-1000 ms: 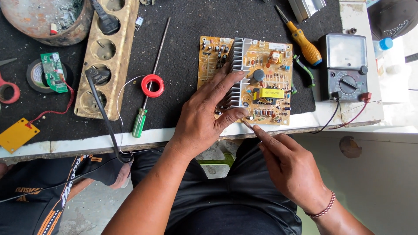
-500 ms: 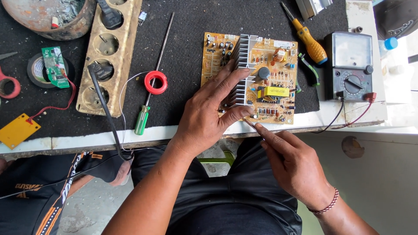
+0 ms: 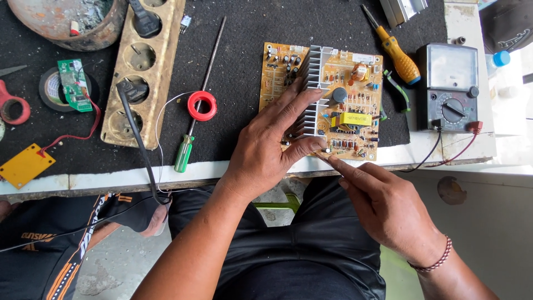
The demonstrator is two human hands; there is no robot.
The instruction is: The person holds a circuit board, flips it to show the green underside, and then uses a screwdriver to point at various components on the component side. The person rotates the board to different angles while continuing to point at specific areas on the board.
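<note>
Left hand pins circuit board; right hand apparently touches its edge.

the board is yellow-orange, with a silver ribbed heatsink and a yellow block. on the black mat lie a red ring, a green-handled screwdriver, an orange-handled one and a tan socket strip. the meter is black with a pale dial; the small board is green.
</note>
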